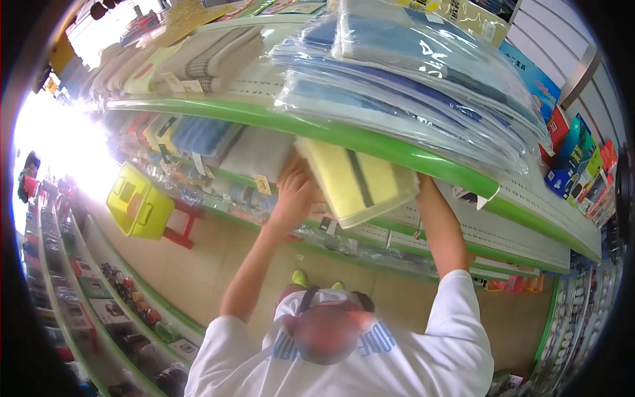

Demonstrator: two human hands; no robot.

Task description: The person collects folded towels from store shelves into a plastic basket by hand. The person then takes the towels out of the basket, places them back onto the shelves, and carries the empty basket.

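Observation:
A folded yellow towel with a dark stripe juts out at a tilt from beneath the upper shelf's green edge. My right hand is at its right side and appears to grip it, its fingers mostly hidden by the towel and shelf edge. Left of the towel, my left hand reaches into the lower shelf, its fingers stretched forward over a brownish item that I cannot make out clearly. Beside that hand lies a folded grey towel, with a price tag on the shelf edge below.
Plastic-wrapped blue and white textiles lie stacked on the upper shelf, with its green edge just above my hands. Behind on the left, a yellow-green basket rests on a red stool. Another goods shelf runs along the left.

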